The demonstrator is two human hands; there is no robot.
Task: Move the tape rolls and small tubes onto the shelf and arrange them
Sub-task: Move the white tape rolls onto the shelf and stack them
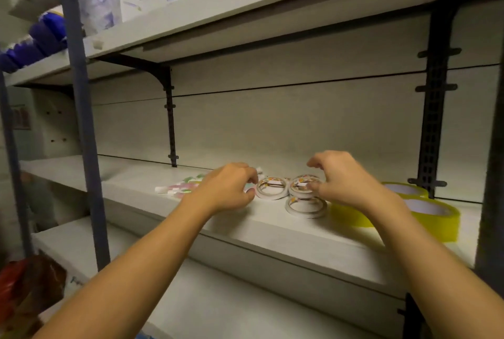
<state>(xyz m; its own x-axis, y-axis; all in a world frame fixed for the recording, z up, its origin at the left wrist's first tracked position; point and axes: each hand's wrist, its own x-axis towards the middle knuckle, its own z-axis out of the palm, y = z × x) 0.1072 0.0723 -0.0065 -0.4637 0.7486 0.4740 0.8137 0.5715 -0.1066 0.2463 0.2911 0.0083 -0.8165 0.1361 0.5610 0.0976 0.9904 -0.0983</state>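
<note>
Tape rolls sit on the white shelf [272, 232], the middle board of a rack. Two big yellow rolls [433, 213] lie at the right, partly behind the right forearm. Left of them, a cluster of small white rolls [305, 206] lies flat, touching one another. Small tubes [180, 187] lie in a loose pile further left. The right hand [338, 177], fingers curled, touches a white roll [300, 188]; whether it grips it I cannot tell. The left hand [226, 188], fingers curled, pinches at the rim of another roll [272, 188].
</note>
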